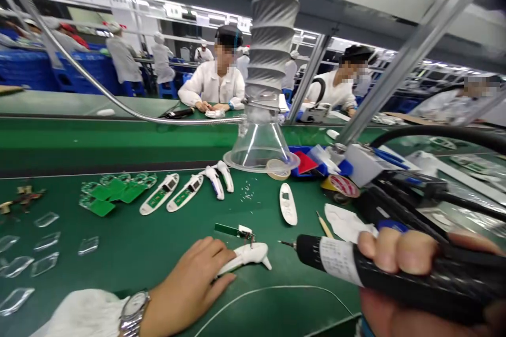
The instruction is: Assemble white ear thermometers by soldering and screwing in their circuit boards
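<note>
several people (215, 81) beyond green worktop (134, 247)

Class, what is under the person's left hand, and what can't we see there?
A white casing lies partly under the left hand; its pointed tip sticks out, but its other end is covered.

Your bench top (150, 250): dark green. Your screwdriver (340, 260): black, white label. Your handheld shell (251, 254): white. Your watch (135, 309): silver. Circuit boards (114, 192): bright green. Parts bin (346, 167): blue. Tape roll (343, 186): yellow rim, red-and-white pattern. Duct (276, 26): grey, darker spiral bands. Facing worker's coat (231, 84): white.
</note>
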Available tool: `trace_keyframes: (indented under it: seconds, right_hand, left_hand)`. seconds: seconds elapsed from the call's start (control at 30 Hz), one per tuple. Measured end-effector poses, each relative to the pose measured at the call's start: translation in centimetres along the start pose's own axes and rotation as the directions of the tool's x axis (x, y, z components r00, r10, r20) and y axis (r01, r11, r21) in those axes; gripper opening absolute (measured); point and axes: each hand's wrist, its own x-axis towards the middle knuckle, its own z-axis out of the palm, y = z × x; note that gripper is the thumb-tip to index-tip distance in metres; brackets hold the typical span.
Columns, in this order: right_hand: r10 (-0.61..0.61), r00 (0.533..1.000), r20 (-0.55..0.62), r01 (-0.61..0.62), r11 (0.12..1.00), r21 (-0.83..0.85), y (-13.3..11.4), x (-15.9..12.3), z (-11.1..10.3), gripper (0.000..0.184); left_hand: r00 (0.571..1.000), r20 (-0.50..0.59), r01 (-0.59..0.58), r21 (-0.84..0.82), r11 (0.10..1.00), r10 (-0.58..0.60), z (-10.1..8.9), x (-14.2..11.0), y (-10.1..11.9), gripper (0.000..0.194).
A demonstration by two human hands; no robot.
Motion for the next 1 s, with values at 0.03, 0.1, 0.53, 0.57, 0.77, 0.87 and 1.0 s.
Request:
trace_keyframes:
  seconds: [0.03,0.1,0.53,0.57,0.77,0.87,1.0]
  right_hand:
    - [0.001,1.000,0.000,-0.001,1.000,0.017,-0.2,-0.1,0.6,0.028]
    - [0.025,1.000,0.013,-0.026,0.998,0.049,-0.4,-0.2,1.4,0.030]
    - [0.109,0.967,0.229,-0.119,0.993,0.028,0.5,-0.6,2.2,0.029]
    - [0.114,0.962,0.247,-0.123,0.992,0.019,0.8,-0.8,2.1,0.029]
    - [0.145,0.945,0.292,-0.155,0.988,0.013,2.0,-1.3,1.5,0.028]
    - [0.151,0.943,0.298,-0.160,0.987,0.008,2.2,-1.2,1.6,0.028]
    - [0.151,0.939,0.308,-0.160,0.987,0.002,2.1,-1.1,1.7,0.028]
  left_hand:
    - [0.999,-0.023,-0.030,0.011,1.000,0.030,0.2,0.0,-0.1,0.022]
    - [0.986,-0.125,-0.103,0.056,0.993,0.109,0.5,0.0,-0.3,0.025]
    - [0.833,-0.209,-0.405,0.400,0.822,0.512,-1.1,0.5,0.6,0.035]
    - [0.841,-0.203,-0.403,0.383,0.831,0.502,-1.1,0.5,0.8,0.036]
    - [0.857,-0.187,-0.396,0.356,0.846,0.480,-0.9,0.7,1.0,0.040]
    - [0.858,-0.167,-0.393,0.395,0.830,0.486,-0.9,0.8,1.0,0.038]
    - [0.853,-0.127,-0.400,0.464,0.791,0.506,-1.2,1.0,1.1,0.033]
